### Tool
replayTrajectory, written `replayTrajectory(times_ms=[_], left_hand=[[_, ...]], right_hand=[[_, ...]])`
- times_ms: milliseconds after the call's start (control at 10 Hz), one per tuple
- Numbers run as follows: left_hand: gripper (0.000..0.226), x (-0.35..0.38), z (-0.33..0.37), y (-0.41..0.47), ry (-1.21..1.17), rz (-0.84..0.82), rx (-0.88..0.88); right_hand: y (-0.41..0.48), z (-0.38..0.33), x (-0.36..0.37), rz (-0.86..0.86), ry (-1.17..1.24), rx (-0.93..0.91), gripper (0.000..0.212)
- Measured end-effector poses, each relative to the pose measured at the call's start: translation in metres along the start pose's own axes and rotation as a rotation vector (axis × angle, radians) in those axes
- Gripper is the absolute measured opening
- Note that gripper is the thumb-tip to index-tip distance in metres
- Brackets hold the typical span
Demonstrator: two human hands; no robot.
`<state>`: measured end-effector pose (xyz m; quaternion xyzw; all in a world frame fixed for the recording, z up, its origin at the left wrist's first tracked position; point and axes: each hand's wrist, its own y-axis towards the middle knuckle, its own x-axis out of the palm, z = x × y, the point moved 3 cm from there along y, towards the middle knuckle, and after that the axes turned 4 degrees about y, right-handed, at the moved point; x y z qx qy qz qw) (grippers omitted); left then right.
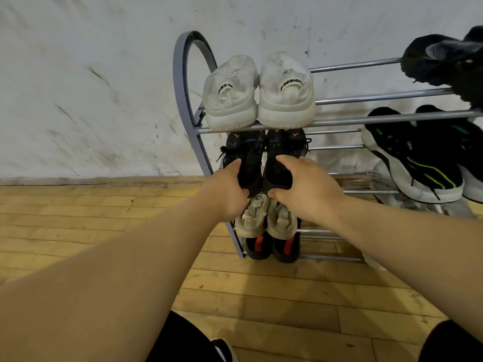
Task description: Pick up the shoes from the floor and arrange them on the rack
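Observation:
Two black sneakers with orange marks lie side by side on the second shelf of the metal shoe rack [339, 100]. My left hand [230, 189] grips the heel of the left black sneaker [248, 155]. My right hand [305, 189] grips the heel of the right black sneaker [282, 158]. A pair of white sneakers [258, 92] sits on the top shelf directly above. Below my hands a beige pair [266, 218] and a black pair with red tabs [271, 246] fill the lower shelves.
Black shoes [444, 64] rest on the top shelf at far right, and black-and-white sneakers with green stripes [418, 158] on the second shelf. A scuffed white wall [91, 87] stands behind the rack. The wooden floor [261, 296] stretches in front.

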<state>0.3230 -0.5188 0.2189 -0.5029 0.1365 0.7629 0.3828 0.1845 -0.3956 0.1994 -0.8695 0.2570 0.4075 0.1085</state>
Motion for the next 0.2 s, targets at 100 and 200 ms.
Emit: replayTrajectory(times_ms=[100,200], left_hand=[[0.078,-0.0046,-0.0015,-0.0106,0.011,0.003,0.02],[0.076,-0.0136,0.0046,-0.0176,0.023,-0.009,0.036]], right_hand=[[-0.0007,-0.0039,-0.0023,-0.022,-0.015,0.015,0.091],[-0.0034,-0.0104,-0.0083,-0.063,-0.039,0.031,0.098]])
